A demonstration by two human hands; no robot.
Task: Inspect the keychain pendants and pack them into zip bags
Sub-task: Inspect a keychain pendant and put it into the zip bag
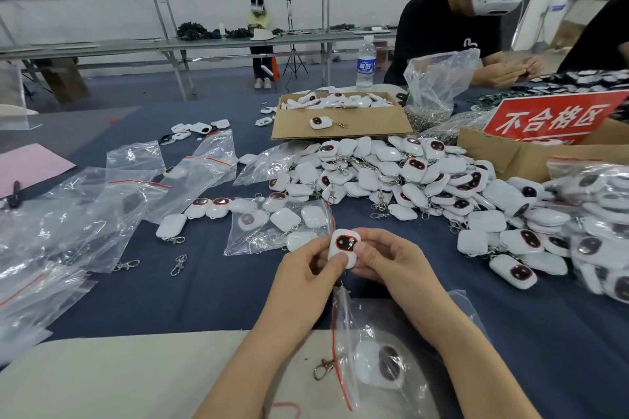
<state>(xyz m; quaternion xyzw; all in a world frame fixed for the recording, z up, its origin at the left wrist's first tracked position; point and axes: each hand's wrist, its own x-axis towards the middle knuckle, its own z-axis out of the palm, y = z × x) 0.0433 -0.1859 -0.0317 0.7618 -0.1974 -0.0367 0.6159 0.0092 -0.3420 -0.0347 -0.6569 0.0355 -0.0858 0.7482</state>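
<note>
White plastic pendant (343, 246), its dark, red-rimmed face turned up toward the camera, is being held over the blue-covered table (170, 299), close to the near edge.

Left hand (304, 270): grip is pinching the pendant's lower left side, thumb lying along the bottom edge.
Right hand (391, 260): grip is pinching the right side, thumb pressing just beside the dark face.

Near zip bag (408, 326), with a red seal line, is lying under the wrists at the table edge; it is holding one dark-faced piece. Metal clasp (325, 367) is lying at its mouth; I cannot tell which piece it belongs to.

Second zip bag (258, 238) is lying flat just beyond the hands, containing several white pieces.

Heap of pendants (408, 177) is spreading from centre to right. Empty zip bags (102, 207) are lying at the left. Cardboard box (340, 129) is sitting behind the heap, with a red sign (551, 117) standing to its right.

Person in a black shirt (442, 31) is working across the table.
</note>
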